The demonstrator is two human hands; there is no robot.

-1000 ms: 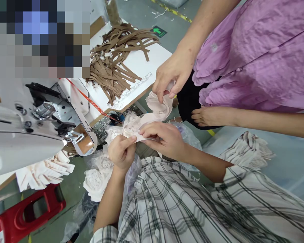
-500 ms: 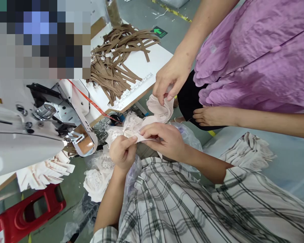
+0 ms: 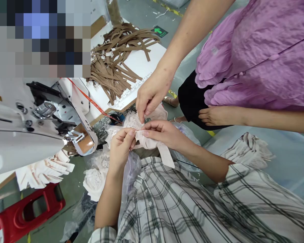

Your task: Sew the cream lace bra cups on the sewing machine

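My left hand and my right hand both pinch a pale pink lace garment piece above my lap; a strap end of it hangs down over my plaid shirt. A co-worker in a purple top stands opposite. Their hand reaches down and pinches the lace part of the same piece, just above my fingers. Their other hand rests by their dark skirt.
A sewing machine fills the left side. Behind it a white table holds several brown fabric strips and a ruler. More lace pieces in clear bags lie below my left hand. A red stool stands at lower left.
The co-worker's hand has moved left and down from the garment's far cup to the lace near my fingers. The piece is now bunched closer between my hands, its strap hanging.
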